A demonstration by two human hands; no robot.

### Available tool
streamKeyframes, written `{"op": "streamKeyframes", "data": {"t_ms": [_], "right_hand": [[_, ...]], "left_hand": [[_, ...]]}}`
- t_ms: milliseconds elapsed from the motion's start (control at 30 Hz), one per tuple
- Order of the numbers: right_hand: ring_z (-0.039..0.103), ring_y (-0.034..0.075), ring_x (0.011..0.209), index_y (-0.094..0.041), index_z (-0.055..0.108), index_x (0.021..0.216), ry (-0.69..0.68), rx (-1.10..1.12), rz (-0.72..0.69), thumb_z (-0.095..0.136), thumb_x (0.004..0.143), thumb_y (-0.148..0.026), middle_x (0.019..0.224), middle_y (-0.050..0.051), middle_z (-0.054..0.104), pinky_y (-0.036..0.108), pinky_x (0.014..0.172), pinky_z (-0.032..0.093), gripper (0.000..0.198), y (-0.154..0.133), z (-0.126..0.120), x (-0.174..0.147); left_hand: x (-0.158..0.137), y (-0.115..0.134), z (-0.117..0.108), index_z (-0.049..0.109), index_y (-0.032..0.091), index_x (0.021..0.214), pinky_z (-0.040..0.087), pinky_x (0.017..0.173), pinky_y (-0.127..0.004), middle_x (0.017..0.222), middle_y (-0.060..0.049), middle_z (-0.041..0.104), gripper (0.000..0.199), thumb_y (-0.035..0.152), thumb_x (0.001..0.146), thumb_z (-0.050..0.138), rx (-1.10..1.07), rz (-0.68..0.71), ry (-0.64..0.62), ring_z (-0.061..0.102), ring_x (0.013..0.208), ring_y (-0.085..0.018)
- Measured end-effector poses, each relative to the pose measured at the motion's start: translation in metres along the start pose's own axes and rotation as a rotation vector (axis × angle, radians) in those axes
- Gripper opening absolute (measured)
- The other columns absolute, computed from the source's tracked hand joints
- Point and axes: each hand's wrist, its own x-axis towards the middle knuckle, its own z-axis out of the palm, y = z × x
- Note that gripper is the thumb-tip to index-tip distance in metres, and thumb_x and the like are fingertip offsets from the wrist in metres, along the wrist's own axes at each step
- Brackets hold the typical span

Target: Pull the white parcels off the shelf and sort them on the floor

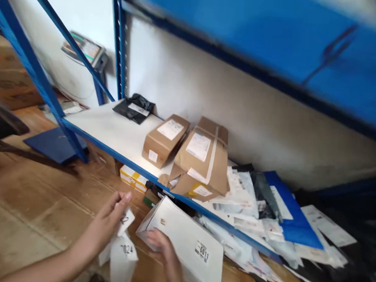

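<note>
Gripping a small white paper slip (126, 221), your left hand (111, 221) pinches it between thumb and fingers, just left of the white box (183, 240). A second white tag marked 7024 (123, 256) hangs just below that hand; whether the hand also holds it, cannot tell. Your right hand (166, 252) rests against the white box's near end, fingers curled on its underside, holding it up below the shelf edge. The box is tilted, with a label reading 6011 on its top face.

Above sits the blue metal rack (113, 148) with a white shelf board. On it: two brown cardboard parcels (164, 140) (202, 158) side by side, touching, the right one overhanging the edge; a black poly bag (135, 107) near the back post; a heap of white and blue mailers (272, 211) to the right. Under the shelf, a yellow-white carton (132, 178) sits on the wooden floor.
</note>
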Motion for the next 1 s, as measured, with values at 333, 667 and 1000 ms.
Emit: {"op": "streamKeyframes", "data": {"t_ms": [333, 667, 1000], "right_hand": [[0.056, 0.016, 0.060, -0.017, 0.063, 0.069, -0.035, 0.204, 0.147, 0.069, 0.070, -0.058, 0.064, 0.003, 0.065, 0.026, 0.058, 0.045, 0.041, -0.252, 0.097, -0.003], [0.048, 0.012, 0.053, -0.018, 0.052, 0.062, -0.513, 0.172, -0.015, 0.070, 0.071, -0.053, 0.056, -0.002, 0.055, 0.023, 0.052, 0.041, 0.040, -0.425, 0.190, -0.029], [0.050, 0.012, 0.051, -0.019, 0.049, 0.056, -1.093, 0.147, -0.292, 0.069, 0.071, -0.051, 0.052, -0.002, 0.053, 0.022, 0.049, 0.041, 0.041, -0.465, 0.251, -0.050]], "left_hand": [[-0.152, 0.210, -0.089, 0.062, 0.021, 0.083, 0.045, 0.065, -0.024, 0.073, 0.002, 0.068, 0.049, 0.037, 0.043, 0.085, -0.602, -0.238, -0.175, 0.058, 0.068, -0.014], [-0.258, 0.333, -0.248, 0.076, 0.016, 0.080, 0.046, 0.073, -0.029, 0.080, -0.006, 0.072, 0.044, 0.058, 0.067, 0.070, -0.231, 0.243, 0.140, 0.062, 0.078, -0.022], [-0.327, 0.296, -0.241, 0.066, 0.019, 0.091, 0.046, 0.081, -0.029, 0.096, -0.006, 0.068, 0.033, 0.049, 0.076, 0.064, -0.317, 0.543, 0.928, 0.060, 0.091, -0.021]]}}
